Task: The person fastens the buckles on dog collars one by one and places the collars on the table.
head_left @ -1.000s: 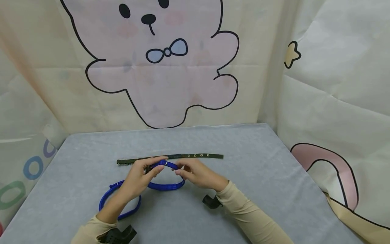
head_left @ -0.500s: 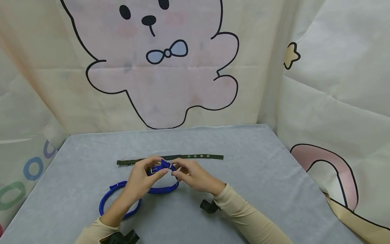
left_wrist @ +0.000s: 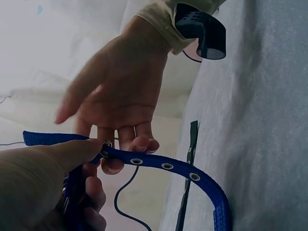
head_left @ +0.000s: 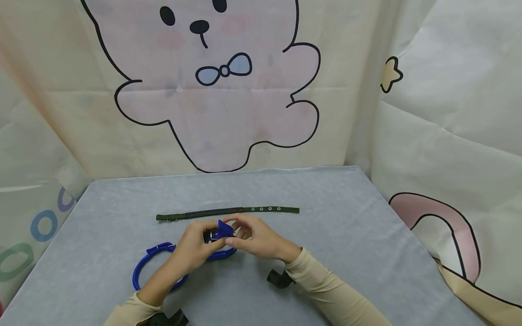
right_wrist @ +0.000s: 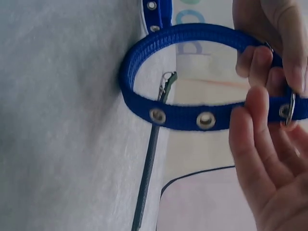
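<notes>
A blue pet collar (head_left: 223, 230) with metal eyelets is buckled into a loop above the table, between both hands. My left hand (head_left: 193, 246) pinches it by the buckle, thumb on top, and the strap's free tip sticks up past the thumb. My right hand (head_left: 261, 237) is at the metal ring; in the right wrist view its fairly straight fingers (right_wrist: 255, 125) touch the strap. Its thumb stands away from the collar in the left wrist view. A second blue collar (head_left: 140, 267), also looped, lies on the table, partly behind my left forearm.
A dark green collar (head_left: 216, 211) with eyelets lies stretched out straight across the table beyond the hands. The grey cloth-covered table (head_left: 326, 199) meets a printed curtain (head_left: 265, 113) at its far edge. Each wrist carries a black camera mount (head_left: 279, 278).
Both hands have come slightly nearer the body with the blue collar, uncovering more of the green one. The collar has turned, its free tip now pointing up, and the right thumb has parted from it.
</notes>
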A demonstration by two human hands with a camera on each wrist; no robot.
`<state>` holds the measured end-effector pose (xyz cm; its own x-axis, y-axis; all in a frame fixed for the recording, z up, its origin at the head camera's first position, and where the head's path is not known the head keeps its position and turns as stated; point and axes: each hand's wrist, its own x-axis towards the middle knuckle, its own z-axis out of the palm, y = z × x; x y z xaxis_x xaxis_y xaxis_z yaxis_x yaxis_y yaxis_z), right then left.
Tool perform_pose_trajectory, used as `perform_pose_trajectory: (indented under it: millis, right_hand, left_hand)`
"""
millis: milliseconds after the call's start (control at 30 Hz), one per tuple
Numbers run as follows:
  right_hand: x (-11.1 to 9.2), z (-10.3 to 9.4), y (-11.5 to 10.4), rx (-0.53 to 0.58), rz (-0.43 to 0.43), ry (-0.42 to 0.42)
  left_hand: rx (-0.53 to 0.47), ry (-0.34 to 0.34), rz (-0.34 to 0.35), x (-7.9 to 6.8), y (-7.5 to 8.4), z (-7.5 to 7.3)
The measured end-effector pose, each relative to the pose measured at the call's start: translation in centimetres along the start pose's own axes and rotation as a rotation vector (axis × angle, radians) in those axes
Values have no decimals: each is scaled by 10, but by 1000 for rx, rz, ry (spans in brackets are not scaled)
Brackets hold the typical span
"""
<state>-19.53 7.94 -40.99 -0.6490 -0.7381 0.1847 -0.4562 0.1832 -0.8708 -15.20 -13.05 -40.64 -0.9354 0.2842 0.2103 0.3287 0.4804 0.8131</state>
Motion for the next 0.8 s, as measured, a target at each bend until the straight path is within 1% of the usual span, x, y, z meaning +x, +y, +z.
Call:
perform_pose_trajectory:
  millis: [100, 200, 367, 500, 667, 733, 800]
  right_hand:
    - [1, 4, 0, -8, -11, 26]
    - [1, 5, -1, -25, -26, 63]
    - [-1, 4, -2, -59, -82, 137]
    - [-2, 3, -3, -44, -129, 184]
    - [-2, 3, -2, -10, -137, 195]
    - [-1, 3, 0, 12, -136, 195]
    - [1, 4, 3, 38, -136, 213]
  left_hand:
    - [14, -13, 11, -1, 0, 2]
    - [15, -1, -5, 0, 1, 2]
    - [41, 21, -32, 1, 3, 2]
    - [65, 30, -50, 1, 3, 3]
    - [109, 15, -73, 1, 2, 2]
    - [104, 1, -75, 1, 1, 3]
    - [72, -5, -81, 1, 0, 2]
